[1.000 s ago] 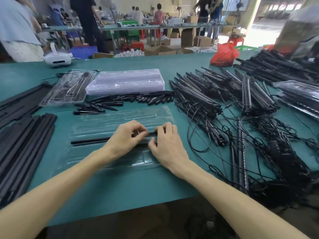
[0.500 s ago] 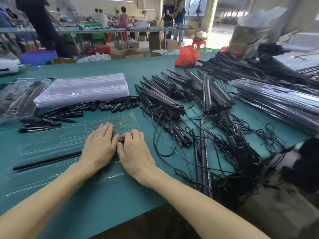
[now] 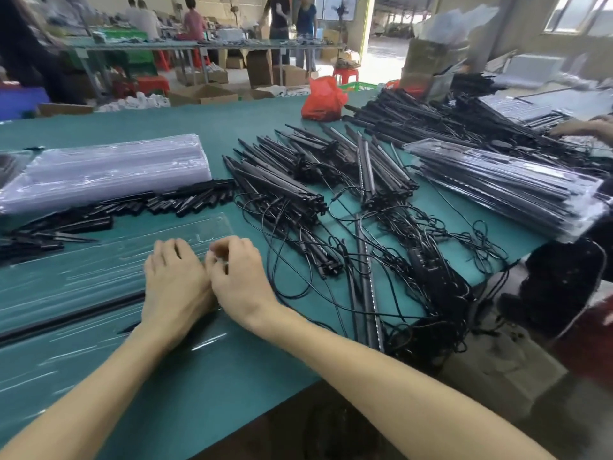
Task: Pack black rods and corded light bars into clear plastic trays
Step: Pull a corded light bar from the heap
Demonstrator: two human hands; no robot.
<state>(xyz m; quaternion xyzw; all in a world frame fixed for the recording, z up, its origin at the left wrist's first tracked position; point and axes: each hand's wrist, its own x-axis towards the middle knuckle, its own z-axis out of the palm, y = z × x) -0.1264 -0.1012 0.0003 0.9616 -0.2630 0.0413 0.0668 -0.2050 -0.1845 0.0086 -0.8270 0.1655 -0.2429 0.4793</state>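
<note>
Pressing: my left hand (image 3: 175,280), fingers straight, on black rod (image 3: 73,313) in clear tray (image 3: 199,230).
Right hand (image 3: 238,277): curled at tray's right end; grip unclear.
Rod axis: along tray, leftward of my hands.

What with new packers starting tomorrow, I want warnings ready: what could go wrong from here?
1. Both hands, left hand and right hand, work at one end of the black rod; uneven pressure might pop it out or crease the thin clear tray.
2. The tangled cords lie beside the right hand; lifting one light bar could drag others along.
3. The stack of packed trays seems to overhang the table edge and might slide.
</note>
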